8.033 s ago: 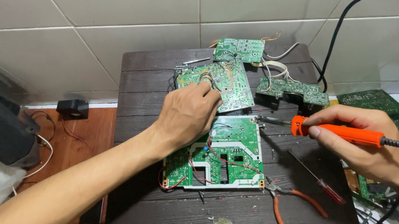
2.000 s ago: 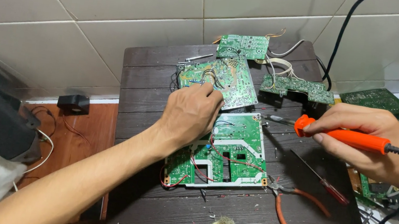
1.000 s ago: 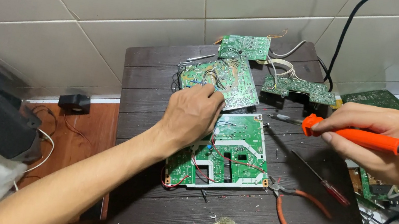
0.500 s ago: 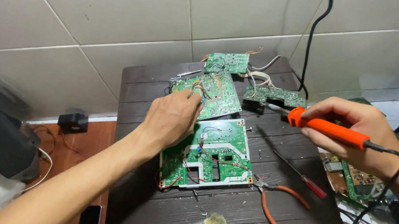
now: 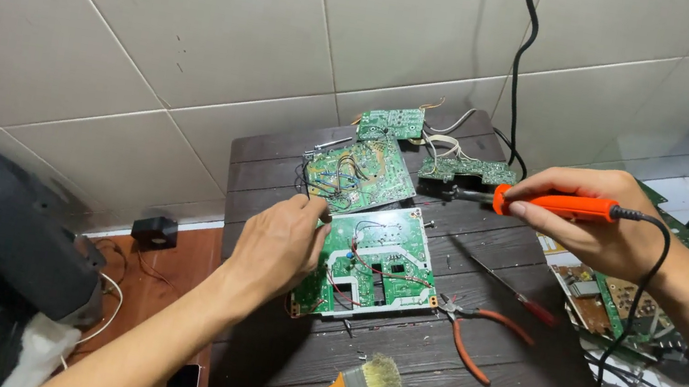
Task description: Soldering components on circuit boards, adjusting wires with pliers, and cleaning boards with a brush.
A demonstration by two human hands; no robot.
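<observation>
Soldering iron (image 5: 559,203) being gripped in right hand (image 5: 606,230), tip hovering over dark table (image 5: 464,369). Left hand (image 5: 281,243), fingers curled, pressing circuit board (image 5: 370,262) edge. Risk: hot tip drifting, scorching wires or knuckles.

Left hand (image 5: 279,243) rests palm-down, fingers curled; right hand (image 5: 598,220) is clenched, forearm raised.

Even, diffuse light, moderately bright, no hard glare. Pale wall tiles (image 5: 205,24) show a soft sheen. Dark wooden table (image 5: 473,370) reads clearly, grain visible; soft shadow under the left forearm at its near edge. Lower left corner dim and murky. Wide-angle bend in the tile lines toward edges. Focus sharp centrally.
</observation>
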